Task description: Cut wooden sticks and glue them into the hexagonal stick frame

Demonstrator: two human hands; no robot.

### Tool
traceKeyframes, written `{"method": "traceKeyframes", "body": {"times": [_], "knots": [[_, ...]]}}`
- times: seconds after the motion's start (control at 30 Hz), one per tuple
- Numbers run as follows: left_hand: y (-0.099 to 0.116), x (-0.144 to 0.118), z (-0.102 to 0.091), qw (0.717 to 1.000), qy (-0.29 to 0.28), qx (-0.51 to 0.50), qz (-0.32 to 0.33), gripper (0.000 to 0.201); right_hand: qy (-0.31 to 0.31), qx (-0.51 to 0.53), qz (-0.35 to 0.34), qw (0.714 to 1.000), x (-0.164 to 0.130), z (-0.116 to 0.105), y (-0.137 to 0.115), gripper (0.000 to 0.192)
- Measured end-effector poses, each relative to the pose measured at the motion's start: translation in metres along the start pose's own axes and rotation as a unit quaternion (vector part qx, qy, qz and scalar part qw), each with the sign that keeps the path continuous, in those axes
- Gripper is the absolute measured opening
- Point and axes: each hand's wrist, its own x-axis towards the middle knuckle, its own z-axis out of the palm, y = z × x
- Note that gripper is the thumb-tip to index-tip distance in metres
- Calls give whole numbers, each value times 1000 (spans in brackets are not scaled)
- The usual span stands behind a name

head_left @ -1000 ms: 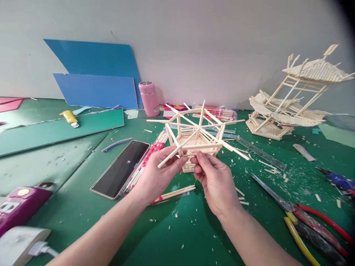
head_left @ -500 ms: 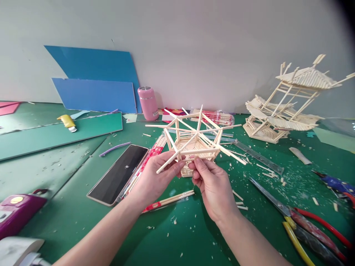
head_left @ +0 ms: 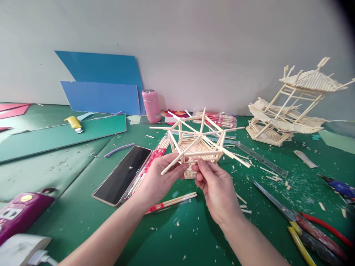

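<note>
Right of the smartphone (head_left: 122,175) on a green desk (head_left: 163,245), a left hand (head_left: 158,178) grips a stick frame (head_left: 200,135) at one corner while the right hand (head_left: 217,185) pinches its front edge, both closed. Light, steady pressure should spare the slim joints. The pale, open frame radiates spokes (head_left: 235,129) above a slatted floor (head_left: 198,147).

On my feed I can read no lettering (the label (head_left: 158,115) on the pink bottle (head_left: 151,103) is too small).
</note>
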Motion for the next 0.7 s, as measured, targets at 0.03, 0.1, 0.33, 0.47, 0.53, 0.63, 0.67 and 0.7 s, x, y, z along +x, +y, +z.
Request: {"method": "traceKeyframes", "body": {"times": [0.03,0.1,0.33,0.47,0.53,0.63,0.67,0.7], "knots": [[0,0,0,1000,2,2,2,16,2,1,1,1000,0,0,0,14],[1,0,0,1000,5,7,6,14,4,2,6,1000,0,0,0,15],[2,0,0,1000,12,22,0,10,2,1,6,1000,0,1,0,16],[2,0,-1,1000,12,26,1,14,0,5,3,1000,0,2,0,15],[2,0,-1,1000,13,24,-3,14,-2,4,-1,1000,0,2,0,15],[3,0,-1,1000,16,18,-13,14,0,-8,-5,1000,0,1,1,17],[3,0,-1,1000,16,17,-13,13,1,-12,-7,1000,1,1,1,17],[3,0,-1,1000,16,15,-13,13,1,-13,-7,1000,1,1,1,17]]}}
